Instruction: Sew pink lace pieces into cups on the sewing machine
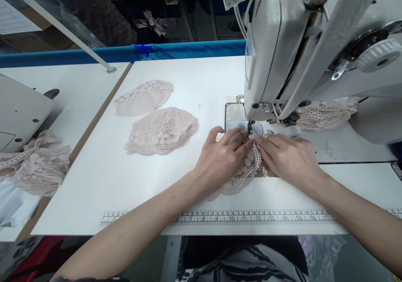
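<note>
Just in front of the sewing machine [266, 56], a beige lace piece [234, 185] with a scalloped trim edge [256, 158] lies partly under the presser foot [250, 127]. My left hand [221, 154] holds the lace down from the left, its bent fingers close together beside the needle area. From the right, my right hand [289, 156] pinches the trim close to the foot. Both hands cover part of the lace, and the exact stitching point is hidden by my fingertips.
Left of the machine lie two lace cup pieces [163, 131] [146, 98]. More lace strips [329, 114] are bunched behind the needle, under the machine arm. A printed ruler [220, 218] runs along the front edge. Another machine [21, 114] with gathered lace [40, 165] stands at left.
</note>
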